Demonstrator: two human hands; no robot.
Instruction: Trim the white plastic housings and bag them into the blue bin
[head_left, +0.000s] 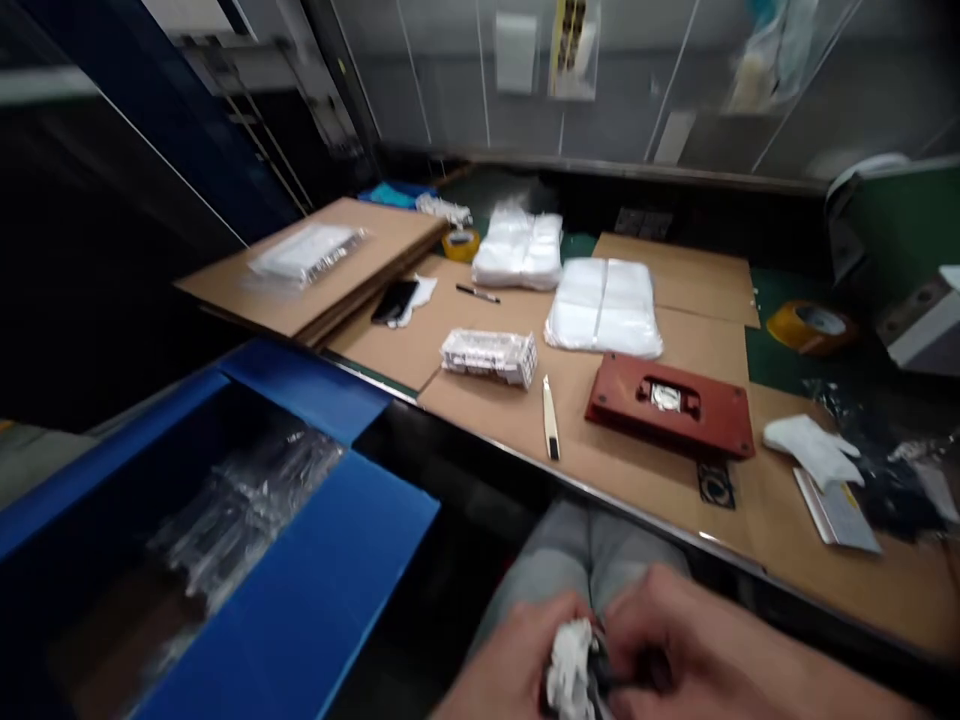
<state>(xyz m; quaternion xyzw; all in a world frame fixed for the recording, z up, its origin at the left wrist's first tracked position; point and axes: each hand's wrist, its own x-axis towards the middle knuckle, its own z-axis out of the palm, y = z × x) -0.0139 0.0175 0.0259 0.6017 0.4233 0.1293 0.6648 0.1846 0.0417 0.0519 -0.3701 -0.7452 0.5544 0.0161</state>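
Pinching a crumpled white cloth (568, 668) between them, both hands work low over the person's lap, below the counter (630, 470) edge. The left hand (517, 655) has its fingers (559, 612) curled onto the cloth's left side; the right hand (675, 640) closes over a small dark part (600, 672) pressed against the cloth, too blurred to make out. Beyond them on the counter lies a red fixture plate (671, 405), with a white utility knife (550, 418) just left of it and a white glove (811, 448) to its right. An open blue bin (300, 590) stands to the left.
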